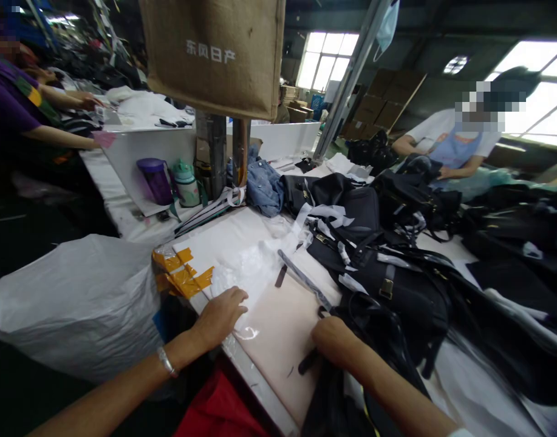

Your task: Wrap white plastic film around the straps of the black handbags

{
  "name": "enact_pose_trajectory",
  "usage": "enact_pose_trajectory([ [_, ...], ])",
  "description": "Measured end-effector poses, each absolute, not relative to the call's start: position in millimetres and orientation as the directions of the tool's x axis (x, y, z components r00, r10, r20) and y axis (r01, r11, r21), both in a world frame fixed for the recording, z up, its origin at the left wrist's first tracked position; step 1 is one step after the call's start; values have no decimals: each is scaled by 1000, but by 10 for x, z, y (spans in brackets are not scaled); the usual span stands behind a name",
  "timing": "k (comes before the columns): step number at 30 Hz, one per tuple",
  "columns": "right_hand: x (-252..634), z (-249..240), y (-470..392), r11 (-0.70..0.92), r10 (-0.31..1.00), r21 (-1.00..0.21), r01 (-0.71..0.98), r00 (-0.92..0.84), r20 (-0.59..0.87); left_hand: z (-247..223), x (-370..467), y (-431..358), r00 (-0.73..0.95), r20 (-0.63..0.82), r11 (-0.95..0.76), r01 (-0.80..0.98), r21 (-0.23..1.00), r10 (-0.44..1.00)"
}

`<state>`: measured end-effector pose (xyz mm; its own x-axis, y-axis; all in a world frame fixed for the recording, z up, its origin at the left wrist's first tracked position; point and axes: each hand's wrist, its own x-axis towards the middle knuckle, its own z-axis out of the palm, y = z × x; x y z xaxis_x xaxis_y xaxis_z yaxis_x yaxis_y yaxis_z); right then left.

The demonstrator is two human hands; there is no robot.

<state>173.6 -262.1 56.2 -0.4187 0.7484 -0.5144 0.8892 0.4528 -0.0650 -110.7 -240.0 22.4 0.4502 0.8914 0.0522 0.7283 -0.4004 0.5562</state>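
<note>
My left hand (222, 317) is at the near left edge of the table, its fingers slightly bent and the thumb apart, beside crumpled clear plastic film (246, 270). Whether the fingertips touch the film I cannot tell. Further right, my right hand (335, 340) is closed, with a black strap (308, 362) showing out of its near side. Its fingers are mostly hidden. A black bag (406, 291) with a gold-coloured buckle lies just beyond that hand. A narrow grey strip (303, 279) lies across the pale tabletop (273, 334) between the hands.
More black bags (360, 209) are piled along the right. Orange tape (182, 270) covers the table's left corner, beside a large white sack (78, 297). Bottles (186, 182) and a denim cloth (264, 188) stand behind. A brown bag (214, 60) hangs above. Co-workers (460, 142) are left and right.
</note>
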Motion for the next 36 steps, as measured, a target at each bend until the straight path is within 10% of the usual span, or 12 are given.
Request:
enact_pose_trajectory([
  [14, 801, 422, -2314, 18, 856, -508, 861, -276, -437, 187, -1204, -2197, 395, -70, -274, 744, 610, 916],
  [26, 623, 464, -2493, -511, 848, -855, 91, -110, -518, 230, -991, -2218, 445, -251, 122, 297, 947, 860],
  [31, 781, 628, -2758, -233, 960, -841, 488, -25, -280, 165, -934, -2186, 448, -199, 145, 152, 978, 872],
  [36, 788, 900, -2977, 122, 960, -432, 894, -216, -176, 126, -769, -2014, 455, -216, 106, 255, 961, 864],
])
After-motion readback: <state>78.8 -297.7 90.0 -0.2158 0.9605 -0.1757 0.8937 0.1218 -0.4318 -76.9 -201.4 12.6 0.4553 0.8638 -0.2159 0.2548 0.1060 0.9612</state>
